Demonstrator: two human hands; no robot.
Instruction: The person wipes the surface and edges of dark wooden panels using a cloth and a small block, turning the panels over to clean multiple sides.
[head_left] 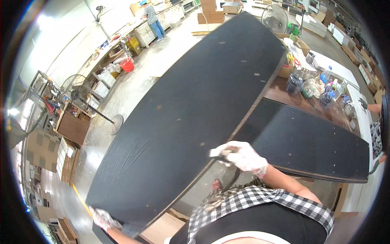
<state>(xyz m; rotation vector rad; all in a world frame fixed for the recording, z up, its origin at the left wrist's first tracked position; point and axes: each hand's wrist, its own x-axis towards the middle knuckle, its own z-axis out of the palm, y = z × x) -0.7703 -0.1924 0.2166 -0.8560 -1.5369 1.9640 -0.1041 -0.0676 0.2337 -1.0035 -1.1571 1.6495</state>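
Black panel [185, 105] is in hand, right hand [241, 155] gripping its edge; left hand's grip [103, 218] I can't tell; smaller panel [308, 140] lies unheld.

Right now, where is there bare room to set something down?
The smaller black panel, bordered by the large black panel and brown tabletop, shows only specks. Floor looks bare between the red bucket and fan base. The tabletop is crowded with bottles.
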